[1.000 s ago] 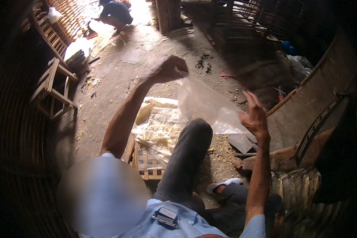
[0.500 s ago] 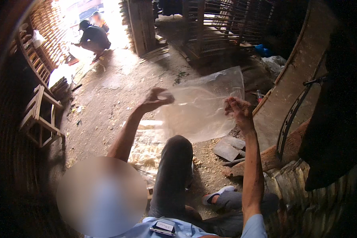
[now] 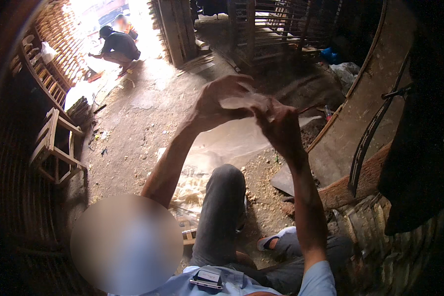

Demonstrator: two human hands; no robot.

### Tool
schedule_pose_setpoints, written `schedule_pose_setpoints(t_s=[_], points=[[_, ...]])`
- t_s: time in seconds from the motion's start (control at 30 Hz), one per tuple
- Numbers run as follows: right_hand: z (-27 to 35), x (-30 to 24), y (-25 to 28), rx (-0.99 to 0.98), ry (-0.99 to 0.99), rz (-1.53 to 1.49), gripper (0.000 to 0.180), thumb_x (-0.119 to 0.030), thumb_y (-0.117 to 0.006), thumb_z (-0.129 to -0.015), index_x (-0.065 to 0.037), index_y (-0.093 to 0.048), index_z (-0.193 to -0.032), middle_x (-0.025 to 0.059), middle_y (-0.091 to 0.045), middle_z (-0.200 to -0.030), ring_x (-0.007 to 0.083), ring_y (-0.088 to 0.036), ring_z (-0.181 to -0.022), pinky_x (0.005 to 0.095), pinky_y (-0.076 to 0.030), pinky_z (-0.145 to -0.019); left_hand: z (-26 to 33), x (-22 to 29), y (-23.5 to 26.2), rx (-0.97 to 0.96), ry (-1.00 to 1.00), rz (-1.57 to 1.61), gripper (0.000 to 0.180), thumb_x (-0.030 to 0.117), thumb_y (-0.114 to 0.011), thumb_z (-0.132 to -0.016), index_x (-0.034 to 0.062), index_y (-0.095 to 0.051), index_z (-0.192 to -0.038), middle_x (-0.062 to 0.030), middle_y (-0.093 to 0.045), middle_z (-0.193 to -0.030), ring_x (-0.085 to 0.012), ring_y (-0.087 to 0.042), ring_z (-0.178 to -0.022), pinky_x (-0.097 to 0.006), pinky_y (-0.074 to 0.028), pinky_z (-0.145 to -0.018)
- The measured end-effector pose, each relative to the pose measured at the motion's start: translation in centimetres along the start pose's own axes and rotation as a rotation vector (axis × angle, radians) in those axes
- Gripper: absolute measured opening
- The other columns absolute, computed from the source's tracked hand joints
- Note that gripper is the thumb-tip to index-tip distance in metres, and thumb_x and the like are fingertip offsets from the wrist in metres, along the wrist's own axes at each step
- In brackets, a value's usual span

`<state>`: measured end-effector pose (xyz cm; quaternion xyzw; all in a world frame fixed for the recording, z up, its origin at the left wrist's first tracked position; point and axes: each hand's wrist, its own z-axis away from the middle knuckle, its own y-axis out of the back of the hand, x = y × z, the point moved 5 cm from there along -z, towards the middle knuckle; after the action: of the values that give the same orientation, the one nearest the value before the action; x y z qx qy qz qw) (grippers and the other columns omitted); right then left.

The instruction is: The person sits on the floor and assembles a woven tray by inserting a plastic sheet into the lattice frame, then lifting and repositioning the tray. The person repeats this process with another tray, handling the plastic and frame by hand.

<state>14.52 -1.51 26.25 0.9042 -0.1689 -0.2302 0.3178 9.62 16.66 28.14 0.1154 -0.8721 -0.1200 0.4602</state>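
A thin, see-through plastic sheet (image 3: 227, 143) hangs from my raised hands, in front of my knee and above the floor. My left hand (image 3: 219, 101) is curled at its upper edge, the fingers arched over toward the other hand. Close against those fingertips, my right hand (image 3: 279, 126) pinches the same sheet. Some of the sheet's edge between the fingers is blurred and partly hidden. Beneath it lies a pale, crumpled heap (image 3: 191, 190) on the ground, partly covered by the sheet and my leg.
A wooden stool (image 3: 58, 145) stands at the left by the slatted wall. Two people (image 3: 117, 47) crouch near the bright doorway. To the right are a flat grey blade-like piece (image 3: 283, 180), a thick wooden beam (image 3: 352, 182) and a curved board (image 3: 365, 98). Crumbs litter the dirt floor.
My hands have come together from well apart, the left one moving right and up, the right one slightly left. The sheet, spread wide before, now hangs lower and more gathered.
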Motion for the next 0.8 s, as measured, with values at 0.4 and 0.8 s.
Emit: schedule_pose_setpoints(t_s=[0.4, 0.8], points=[[4.3, 7.6, 2.9, 0.069, -0.41, -0.917, 0.026, -0.014, -0.074, -0.091, 0.0, -0.067, -0.112, 0.0099, -0.073, -0.104, 0.018, -0.071, -0.088, 0.0306, -0.058, -0.078, 7.2, -7.1, 3.5, -0.232, 0.518, -0.19, 0.021, 0.02, -0.073, -0.096, 0.0044, -0.076, -0.109, -0.0076, -0.075, -0.092, -0.0126, -0.072, -0.077, -0.027, -0.059, -0.063], [3.9, 16.7, -3.1, -0.076, -0.304, -0.267, 0.033, -0.027, -0.069, -0.097, 0.004, -0.072, -0.109, 0.0116, -0.069, -0.077, 0.0221, -0.068, -0.073, 0.0381, -0.055, -0.072, 14.0, -23.2, 15.6, -0.52, 0.55, -1.456, 0.022, 0.021, -0.064, -0.091, 0.0047, -0.079, -0.093, -0.0132, -0.077, -0.086, -0.0253, -0.074, -0.074, -0.042, -0.058, -0.068]])
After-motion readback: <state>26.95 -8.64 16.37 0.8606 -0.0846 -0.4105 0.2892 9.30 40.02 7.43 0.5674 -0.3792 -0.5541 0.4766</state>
